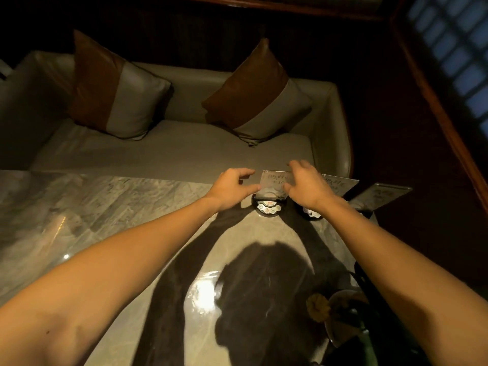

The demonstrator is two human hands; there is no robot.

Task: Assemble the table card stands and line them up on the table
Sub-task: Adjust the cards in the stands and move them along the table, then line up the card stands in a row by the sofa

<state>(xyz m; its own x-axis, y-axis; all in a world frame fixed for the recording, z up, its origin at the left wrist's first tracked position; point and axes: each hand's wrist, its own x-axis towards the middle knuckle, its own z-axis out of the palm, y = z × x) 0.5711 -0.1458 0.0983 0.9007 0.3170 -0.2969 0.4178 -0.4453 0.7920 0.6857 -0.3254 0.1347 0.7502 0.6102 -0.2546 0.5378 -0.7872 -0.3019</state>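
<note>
**Head view: third card stand being seated at the far edge of the table**

Head view, the only one: both hands work at the far edge of the marble table (111,207), just in front of a pale sofa (171,151) with two brown-and-cream cushions. The left hand (231,190) pinches the left edge of a clear acrylic card (274,182) between thumb and fingers, narrowly closed on it. The right hand (307,184) curls over the card's right edge, also gripping it. Holding both edges probably keeps the thin sheet square while it sits in the slot of the round black base (268,207), which has small buttons on its near face. The card leans back slightly, so its print faces up toward a reader.

To the right, a second stand (340,183) is partly hidden by the right wrist, and a third stand (380,198) stands beyond it near the right edge. The three run in a row along the far edge, which suits the line-up asked for. A yellow flower (318,307) and a dish sit near right, well apart from the work.
</note>
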